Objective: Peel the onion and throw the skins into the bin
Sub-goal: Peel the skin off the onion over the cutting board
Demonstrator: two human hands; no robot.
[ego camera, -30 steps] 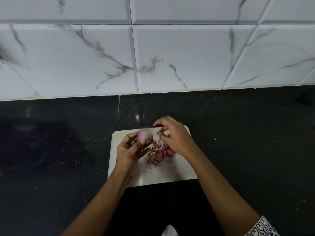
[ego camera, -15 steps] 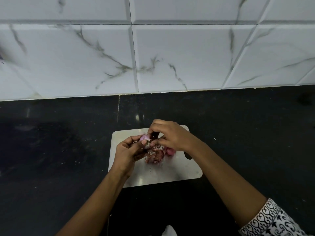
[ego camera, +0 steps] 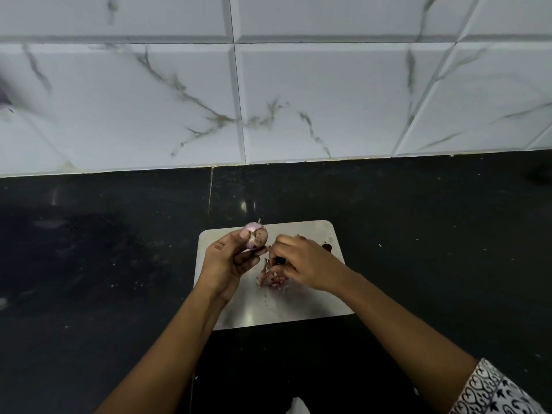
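Observation:
My left hand point(ego camera: 227, 261) holds a small pink onion point(ego camera: 256, 236) in its fingertips above the far left corner of the white cutting board point(ego camera: 298, 306). My right hand point(ego camera: 304, 264) is down over a heap of pinkish onion skins point(ego camera: 270, 277) in the middle of the board. Its fingers are curled around something dark, with a bit of skin at the fingertips. What the dark thing is I cannot make out. No bin is in view.
The board lies on a black stone counter point(ego camera: 104, 264) that runs to a white marble-tiled wall point(ego camera: 268, 100) behind. A dark object point(ego camera: 327, 247) lies on the board beyond my right hand. A small white thing point(ego camera: 295, 406) shows at the bottom edge.
My hands have come apart. The left hand lifted the onion up and to the left. The right hand dropped to the skin heap on the board.

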